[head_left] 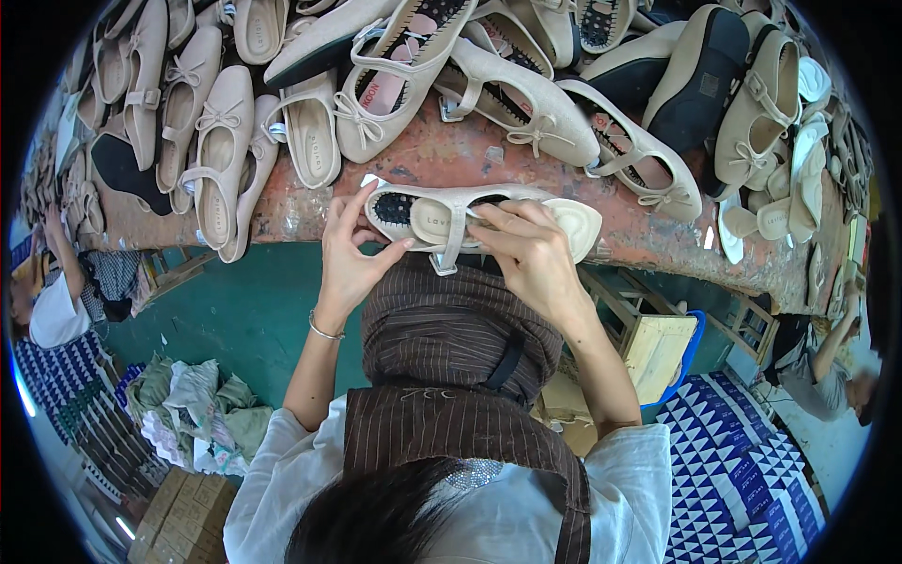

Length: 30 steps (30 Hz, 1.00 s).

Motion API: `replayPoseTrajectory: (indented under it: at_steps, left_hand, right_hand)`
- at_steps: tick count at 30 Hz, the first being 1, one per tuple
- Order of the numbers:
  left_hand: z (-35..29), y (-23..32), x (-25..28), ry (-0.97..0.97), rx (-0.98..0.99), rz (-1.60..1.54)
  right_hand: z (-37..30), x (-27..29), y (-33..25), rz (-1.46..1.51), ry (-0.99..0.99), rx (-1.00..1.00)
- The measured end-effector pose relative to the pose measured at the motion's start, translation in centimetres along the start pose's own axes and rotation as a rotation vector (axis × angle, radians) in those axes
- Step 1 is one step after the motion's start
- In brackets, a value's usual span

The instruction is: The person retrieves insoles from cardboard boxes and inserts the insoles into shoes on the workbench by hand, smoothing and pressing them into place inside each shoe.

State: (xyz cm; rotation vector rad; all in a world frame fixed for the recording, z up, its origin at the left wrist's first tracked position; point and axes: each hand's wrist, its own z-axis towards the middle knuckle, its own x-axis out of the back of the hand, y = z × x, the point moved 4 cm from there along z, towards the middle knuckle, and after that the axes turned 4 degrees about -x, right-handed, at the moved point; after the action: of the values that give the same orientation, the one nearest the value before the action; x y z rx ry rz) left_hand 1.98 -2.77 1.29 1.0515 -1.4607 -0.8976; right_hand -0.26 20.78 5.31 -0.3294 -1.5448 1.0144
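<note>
A beige Mary Jane shoe (458, 199) lies sideways at the near edge of the bench, heel to the left. My left hand (352, 246) is closed on its heel, thumb below and fingers above. Inside the heel, a beige insole (432, 220) covers part of a dark patterned lining. The fingers of my right hand (531, 246) are closed over the front of the shoe, their tips in the opening beside the strap. A cream piece like the wide end of an insole (576, 227) sticks out right of that hand; whether my fingers touch it is hidden.
Many beige shoes (218, 160) crowd the worn red bench (310, 211). Loose insoles (772, 218) lie at the right. A wooden stool (651, 352) stands below the bench, sacks (193, 404) and cartons (183, 512) at the left. Other people (61, 310) are at both sides.
</note>
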Motion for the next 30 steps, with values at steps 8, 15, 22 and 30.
replayPoseTrajectory:
  at_steps: [8,15,22,30]
  left_hand:
    - [0.4,-0.6,0.2,0.012,-0.003,-0.049]
    - [0.3,-0.5,0.4,0.009,0.002,-0.053]
    - [1.5,-1.5,-0.2,0.184,0.048,-0.067]
    - [2.5,-2.7,-0.2,0.257,0.071,-0.001]
  right_hand:
    - [1.6,-3.4,-0.3,0.073,-0.055,0.025]
    - [2.7,-4.6,-0.4,0.136,-0.042,-0.021]
    - [2.0,-6.0,-0.2,0.067,-0.088,-0.052]
    - [2.7,-6.6,-1.7,-0.115,-0.351,0.31]
